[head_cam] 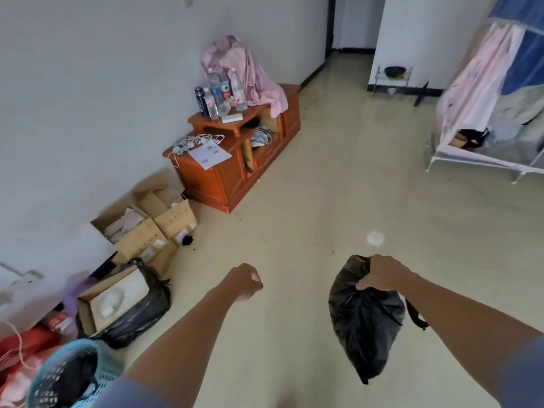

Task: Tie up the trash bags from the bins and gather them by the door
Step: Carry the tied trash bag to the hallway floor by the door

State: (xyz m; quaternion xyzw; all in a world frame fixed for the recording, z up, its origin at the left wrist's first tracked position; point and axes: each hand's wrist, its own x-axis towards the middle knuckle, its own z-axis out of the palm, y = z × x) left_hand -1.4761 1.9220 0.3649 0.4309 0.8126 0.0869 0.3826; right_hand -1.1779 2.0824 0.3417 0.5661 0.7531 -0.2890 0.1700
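**One bag in hand, another waiting by the boxes**

In the lower right of the frame, the right hand (382, 273) is clenched around the gathered neck of a black trash bag (366, 322), which hangs clear of the floor (323, 187) below the fist. A short tail of plastic sticks out to the right of the wrist; whether it is a finished knot cannot be told. The left hand (245, 282), at lower centre, is curled into a loose fist and holds nothing.

The bag sags into a narrow teardrop with slack, crumpled sides, so it is probably light and only partly filled. The film looks thin and glossy, likely slippery and easy to tear if pulled against something sharp. The bunched neck is the sound place to hold it: the plastic is thickest there and the load hangs straight beneath.

A second black bag (138, 313) lies on the floor at lower left, against an open cardboard box (109, 301), its top twisted up in a peak. It looks fuller and would best be lifted by that twisted top. A blue mesh bin (66, 375) sits at the bottom left corner with dark contents inside, too blurred to make out.

A dark doorway (331, 25) opens at the upper centre, beyond the wooden cabinet (235, 169), well apart from both bags.
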